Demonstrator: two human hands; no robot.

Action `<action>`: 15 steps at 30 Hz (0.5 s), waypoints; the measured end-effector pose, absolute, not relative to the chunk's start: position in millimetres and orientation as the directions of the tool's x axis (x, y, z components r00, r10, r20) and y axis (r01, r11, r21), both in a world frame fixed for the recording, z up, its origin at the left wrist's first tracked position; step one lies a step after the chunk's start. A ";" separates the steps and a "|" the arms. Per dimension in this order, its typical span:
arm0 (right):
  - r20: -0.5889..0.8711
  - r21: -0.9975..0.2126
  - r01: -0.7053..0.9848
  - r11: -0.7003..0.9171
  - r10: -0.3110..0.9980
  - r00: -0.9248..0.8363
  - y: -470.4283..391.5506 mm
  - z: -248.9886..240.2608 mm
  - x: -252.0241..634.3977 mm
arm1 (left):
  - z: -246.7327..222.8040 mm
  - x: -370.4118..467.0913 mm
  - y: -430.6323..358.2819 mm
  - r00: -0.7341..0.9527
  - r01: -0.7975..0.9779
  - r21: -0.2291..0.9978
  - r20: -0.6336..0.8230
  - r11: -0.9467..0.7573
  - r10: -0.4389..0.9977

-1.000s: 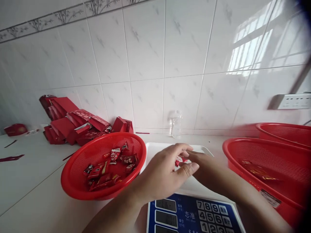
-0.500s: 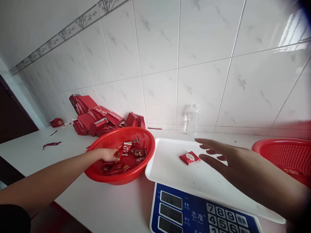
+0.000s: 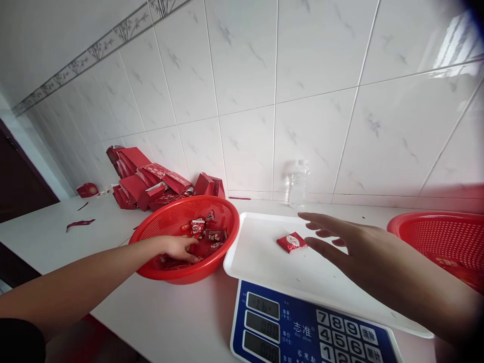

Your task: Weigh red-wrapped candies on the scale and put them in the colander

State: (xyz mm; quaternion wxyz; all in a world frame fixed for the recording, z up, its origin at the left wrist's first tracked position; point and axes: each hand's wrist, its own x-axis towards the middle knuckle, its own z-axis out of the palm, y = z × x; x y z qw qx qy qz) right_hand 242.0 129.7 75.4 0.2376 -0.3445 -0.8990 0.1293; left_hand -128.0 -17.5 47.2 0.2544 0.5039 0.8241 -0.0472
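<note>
My left hand (image 3: 181,248) reaches down into a red perforated basket (image 3: 234,229), among several red and dark wrapped packets (image 3: 215,235). Its fingers are spread and bent over the packets, and nothing shows lifted in them. Over the white tray (image 3: 253,262) of a scale hovers my right hand (image 3: 336,239), with its fingers apart and nothing in it. One red packet with a white label (image 3: 292,242) lies on the tray, just left of the right thumb tip. The blue scale panel (image 3: 302,330) with displays and number keys is in front of the tray.
Folded red boxes (image 3: 147,179) are piled against the tiled wall, left of centre. A clear plastic bottle (image 3: 299,185) stands behind the tray. Another red basket (image 3: 446,237) is at the right. Red scraps (image 3: 80,224) and a small red box (image 3: 87,190) lie far left.
My left hand has shifted right inside the basket and its fingers have spread. My right hand still hovers over the tray. The whole view has moved slightly.
</note>
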 end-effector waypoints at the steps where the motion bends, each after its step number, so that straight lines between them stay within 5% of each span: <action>1: 0.335 -0.401 0.562 0.723 0.687 -0.644 129.4 75.1 242.0 | 45.0 -128.5 -16.2 -0.363 0.858 0.186 -0.437 0.478 0.823; 8: 0.416 -0.378 0.559 0.738 0.675 -0.609 128.7 69.3 244.0 | 48.1 -133.4 -12.4 -0.398 0.840 0.276 -0.272 0.467 0.876; 15: 0.456 -0.281 0.559 0.780 0.621 -0.638 119.3 75.9 245.1 | 97.0 -127.5 -4.2 -0.433 0.756 0.502 -0.098 0.420 0.896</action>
